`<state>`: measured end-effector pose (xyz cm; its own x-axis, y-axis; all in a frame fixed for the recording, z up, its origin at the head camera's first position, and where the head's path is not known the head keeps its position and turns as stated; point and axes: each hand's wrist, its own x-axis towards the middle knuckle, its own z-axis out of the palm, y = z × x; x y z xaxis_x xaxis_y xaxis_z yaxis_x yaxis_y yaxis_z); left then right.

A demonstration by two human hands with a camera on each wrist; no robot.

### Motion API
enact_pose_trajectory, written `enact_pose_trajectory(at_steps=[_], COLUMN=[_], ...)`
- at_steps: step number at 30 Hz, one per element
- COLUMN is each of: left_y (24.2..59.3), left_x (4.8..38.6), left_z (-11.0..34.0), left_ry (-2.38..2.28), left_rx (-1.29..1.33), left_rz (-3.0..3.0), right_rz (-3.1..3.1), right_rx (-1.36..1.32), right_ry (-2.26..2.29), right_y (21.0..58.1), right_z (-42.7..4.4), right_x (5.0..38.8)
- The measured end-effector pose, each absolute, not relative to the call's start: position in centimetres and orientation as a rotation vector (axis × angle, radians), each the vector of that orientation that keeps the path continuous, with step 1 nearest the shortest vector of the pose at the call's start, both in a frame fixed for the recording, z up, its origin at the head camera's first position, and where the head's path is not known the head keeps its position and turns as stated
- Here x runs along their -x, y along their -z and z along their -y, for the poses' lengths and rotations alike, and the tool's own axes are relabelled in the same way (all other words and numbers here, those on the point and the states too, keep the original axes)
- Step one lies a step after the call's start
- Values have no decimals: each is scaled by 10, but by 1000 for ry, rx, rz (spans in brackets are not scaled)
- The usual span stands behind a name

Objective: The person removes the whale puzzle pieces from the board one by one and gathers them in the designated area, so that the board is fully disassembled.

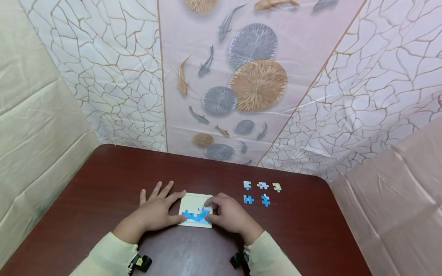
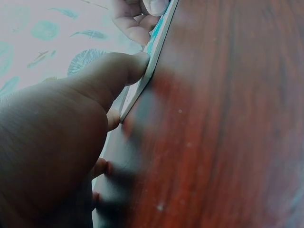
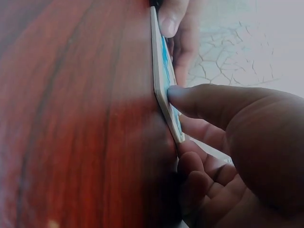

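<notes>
A small cream puzzle tray (image 1: 194, 199) lies flat on the table, with joined blue jigsaw pieces (image 1: 195, 217) along its lower part. My left hand (image 1: 153, 212) rests at the tray's left side with its fingers spread. Its thumb touches the lower left pieces, and its index fingertip is at the upper left corner. Over the tray's right side, my right hand (image 1: 231, 214) has its thumb and index finger around a puzzle piece (image 1: 207, 211), partly hidden by the fingers. In the right wrist view, the right thumb (image 3: 199, 99) presses on the tray's face and the other fingers are curled.
Several loose jigsaw pieces (image 1: 262, 186) lie in two rows on the table, right of the tray. The dark red-brown table (image 1: 293, 230) has a patterned cloth (image 1: 221, 76) behind it and pale hangings at both sides. Each wrist wears a black strap.
</notes>
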<state>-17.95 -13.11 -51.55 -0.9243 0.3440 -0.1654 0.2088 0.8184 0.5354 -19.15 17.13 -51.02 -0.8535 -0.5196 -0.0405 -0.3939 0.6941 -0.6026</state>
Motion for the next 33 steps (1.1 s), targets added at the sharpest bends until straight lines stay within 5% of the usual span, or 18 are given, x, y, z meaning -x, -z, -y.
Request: enact_pose_trajectory(at_steps=[33], left_y=[517], left_x=[181], left_z=[131], left_ry=[-765], left_rx=[-439], left_rz=[-2763], right_rz=[-2706], right_rx=[725], right_ry=[1048], right_y=[520], right_z=[-171], right_x=[183])
